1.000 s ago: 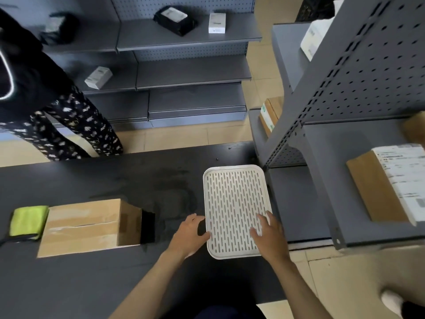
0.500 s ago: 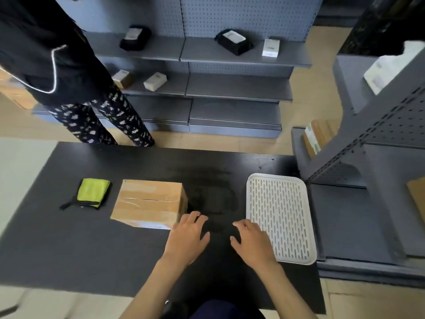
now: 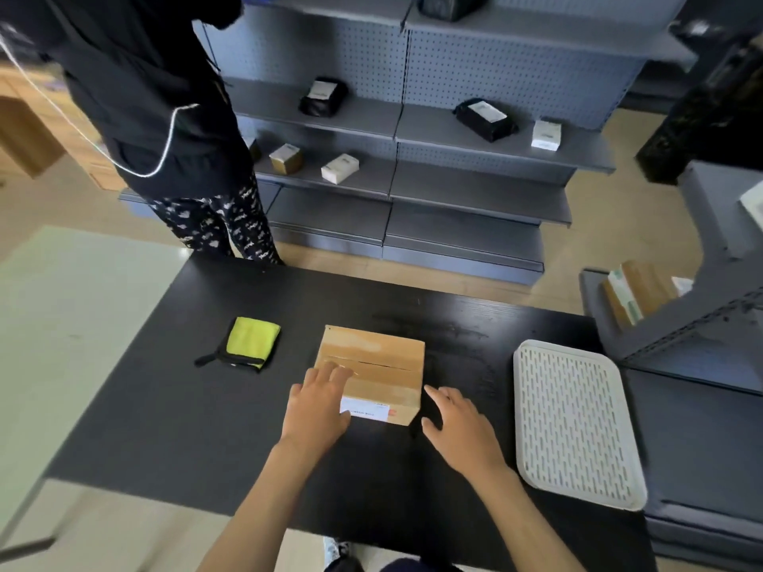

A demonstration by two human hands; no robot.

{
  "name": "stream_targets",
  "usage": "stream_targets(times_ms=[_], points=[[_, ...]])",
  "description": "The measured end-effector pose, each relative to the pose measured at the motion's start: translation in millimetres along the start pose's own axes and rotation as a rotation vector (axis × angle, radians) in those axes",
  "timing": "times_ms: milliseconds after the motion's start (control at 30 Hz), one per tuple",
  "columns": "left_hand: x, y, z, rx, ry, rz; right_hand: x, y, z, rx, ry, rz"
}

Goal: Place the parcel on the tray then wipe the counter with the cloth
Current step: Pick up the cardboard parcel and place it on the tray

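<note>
The matte black counter (image 3: 165,406) carries everything. Both hands have left the slotted white plastic tray (image 3: 578,427) at its right edge for the taped cardboard parcel (image 3: 371,365) mid-counter: left hand (image 3: 320,410) spread on its near-left corner, right hand (image 3: 458,427) open beside it, so lifting looks next. The fuzzy yellow-green cloth (image 3: 249,340) lies folded leftward.

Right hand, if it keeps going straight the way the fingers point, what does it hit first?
Most likely the parcel. The right hand is open beside its near right corner, fingers aimed forward and slightly left, apparently just short of the box's right side. Depth is unclear, so contact can't be confirmed.
</note>
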State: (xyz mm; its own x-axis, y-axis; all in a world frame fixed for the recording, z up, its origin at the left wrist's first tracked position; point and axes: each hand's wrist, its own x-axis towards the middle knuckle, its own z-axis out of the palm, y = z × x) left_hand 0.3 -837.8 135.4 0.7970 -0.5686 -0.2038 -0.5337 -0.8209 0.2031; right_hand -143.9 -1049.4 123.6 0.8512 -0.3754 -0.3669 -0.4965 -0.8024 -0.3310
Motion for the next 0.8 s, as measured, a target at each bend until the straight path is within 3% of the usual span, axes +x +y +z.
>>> stream_targets(times_ms=[167,333,467,600,800], points=[[16,-43,-2,0.053,-0.105,-0.086,19,-33,7,0.044,-0.026,0.054],[30,-59,2,0.027,-0.237,-0.051,27,-47,13,0.216,-0.047,0.134],[34,-58,9,-0.172,-0.275,-0.023,22,-60,17,0.360,-0.009,0.164],[33,-55,13,-0.474,-0.218,-0.048,17,-69,25,0.404,0.028,0.187],[31,-61,6,-0.515,-0.035,-0.075,16,-79,32,0.473,0.106,0.180]])
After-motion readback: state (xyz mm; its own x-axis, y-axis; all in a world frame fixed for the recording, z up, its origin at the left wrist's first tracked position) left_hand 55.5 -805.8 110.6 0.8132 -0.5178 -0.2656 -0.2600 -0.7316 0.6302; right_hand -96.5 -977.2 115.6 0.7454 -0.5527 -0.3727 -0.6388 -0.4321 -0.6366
